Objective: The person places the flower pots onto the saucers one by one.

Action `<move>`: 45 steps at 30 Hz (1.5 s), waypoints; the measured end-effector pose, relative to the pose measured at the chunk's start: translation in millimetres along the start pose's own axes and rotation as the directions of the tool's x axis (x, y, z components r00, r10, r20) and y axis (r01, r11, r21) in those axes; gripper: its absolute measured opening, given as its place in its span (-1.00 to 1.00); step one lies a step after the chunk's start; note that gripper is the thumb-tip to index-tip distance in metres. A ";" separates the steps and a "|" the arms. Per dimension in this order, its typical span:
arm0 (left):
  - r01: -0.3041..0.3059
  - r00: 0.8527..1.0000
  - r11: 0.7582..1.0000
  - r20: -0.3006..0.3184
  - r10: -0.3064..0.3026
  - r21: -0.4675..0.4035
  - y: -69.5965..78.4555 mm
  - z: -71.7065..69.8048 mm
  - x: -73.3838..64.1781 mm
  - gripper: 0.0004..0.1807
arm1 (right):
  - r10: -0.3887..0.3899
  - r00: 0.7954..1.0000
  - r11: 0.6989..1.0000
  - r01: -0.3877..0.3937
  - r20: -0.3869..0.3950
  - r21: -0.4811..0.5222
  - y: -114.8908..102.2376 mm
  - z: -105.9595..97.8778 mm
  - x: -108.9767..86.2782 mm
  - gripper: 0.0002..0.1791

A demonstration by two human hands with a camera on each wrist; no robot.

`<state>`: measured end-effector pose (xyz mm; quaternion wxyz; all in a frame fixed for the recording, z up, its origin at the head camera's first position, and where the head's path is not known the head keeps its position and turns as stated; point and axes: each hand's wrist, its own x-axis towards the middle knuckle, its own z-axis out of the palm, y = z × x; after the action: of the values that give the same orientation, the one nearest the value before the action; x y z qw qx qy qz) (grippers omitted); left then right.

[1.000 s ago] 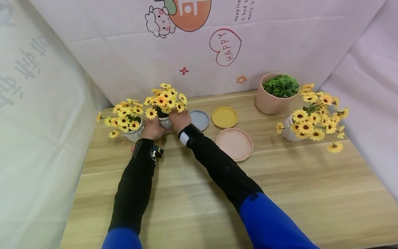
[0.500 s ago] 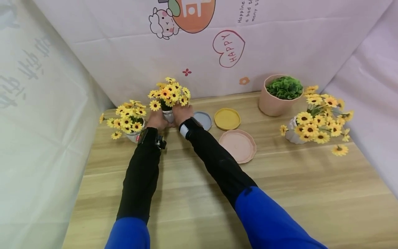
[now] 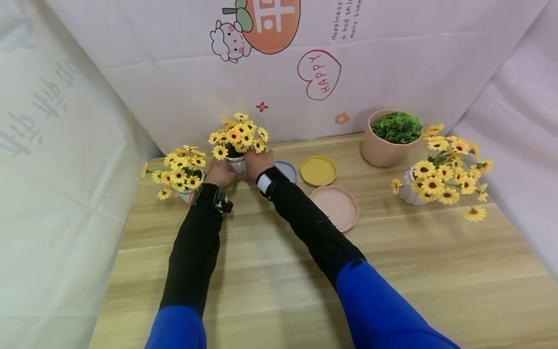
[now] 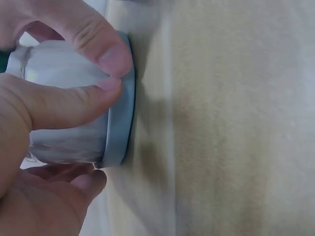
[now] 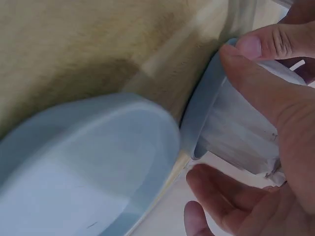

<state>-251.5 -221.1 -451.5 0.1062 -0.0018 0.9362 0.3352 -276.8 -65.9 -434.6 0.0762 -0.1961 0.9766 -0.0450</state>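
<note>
A white pot [image 3: 237, 166] of yellow daisy-like flowers [image 3: 239, 135] stands near the back wall. My left hand [image 3: 221, 174] grips it from the left and my right hand [image 3: 258, 164] from the right. In the left wrist view, the pot sits in a pale blue saucer [image 4: 121, 132]. Both thumbs meet at the saucer's near rim, while other fingers reach round the sides; the far side of the pot is hidden. Just right of my right hand lies another pale blue saucer [image 3: 287, 170], seen closer in the right wrist view.
Left of my hands stands a second white pot of yellow flowers [image 3: 178, 170]. Rightward are a yellow saucer [image 3: 318, 170], a pink saucer [image 3: 337, 208], a pink pot with green foliage [image 3: 383, 145] and a third flower pot [image 3: 410, 188]. A printed cloth [image 3: 174, 87] walls the back.
Between the first two head frames, both hands and the flower pot moved slightly toward the back wall. Since then they have stayed almost in place; the head view has shifted a little.
</note>
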 end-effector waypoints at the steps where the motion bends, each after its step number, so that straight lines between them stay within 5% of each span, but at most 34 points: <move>1: -0.013 1.000 1.000 -0.006 0.013 -0.011 0.1 1.2 -2.3 -0.18 | -0.003 1.000 1.000 0.003 0.001 0.016 1.8 0.6 -2.2 -0.18; 5: -0.035 0.999 0.998 -0.030 0.033 -0.054 3.8 6.3 -11.8 -0.19 | -0.032 0.999 0.993 0.034 -0.018 0.115 11.0 0.2 -14.8 -0.08; 12: 0.033 0.999 0.977 -0.020 -0.038 -0.211 10.5 23.1 -29.1 0.43 | -0.115 0.992 0.980 0.121 -0.050 0.155 34.5 0.6 -40.8 0.31; 19: 0.037 0.999 0.981 0.033 -0.031 -0.192 40.8 39.1 -70.4 0.45 | -0.083 0.996 0.964 0.089 -0.035 0.252 69.3 -15.5 -77.9 0.16; 22: -0.019 0.998 0.974 0.052 0.032 -0.228 53.7 53.3 -82.0 0.38 | -0.040 0.997 0.960 0.055 -0.064 0.273 89.2 -27.1 -93.3 0.07; 26: -0.181 0.978 0.959 0.061 0.198 -0.219 73.8 76.2 -93.9 0.26 | 0.021 0.988 0.976 0.013 -0.154 0.218 118.9 -43.4 -110.6 0.01; 29: -0.258 0.955 0.946 0.094 0.280 -0.194 89.8 92.6 -100.4 0.19 | 0.081 0.968 0.984 -0.039 -0.239 0.176 143.4 -55.8 -121.1 -0.02; 33: -0.282 0.943 0.941 0.126 0.307 -0.186 106.8 113.6 -103.3 0.19 | 0.201 0.922 0.977 -0.163 -0.330 0.141 175.5 -71.2 -129.6 -0.09; 40: -0.302 0.927 0.938 0.175 0.331 -0.171 122.7 146.4 -98.1 0.21 | 0.420 0.824 0.902 -0.424 -0.380 0.076 221.8 -75.4 -127.7 -0.14; 45: -0.381 0.901 0.903 0.139 0.411 -0.199 126.9 158.4 -96.2 0.18 | 0.456 0.805 0.881 -0.469 -0.379 0.063 238.9 -65.2 -119.1 -0.29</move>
<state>-135.6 -29.8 -471.9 0.1181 0.2098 0.8721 0.4259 -268.9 203.9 -383.0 -0.1107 0.0588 0.9910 -0.0461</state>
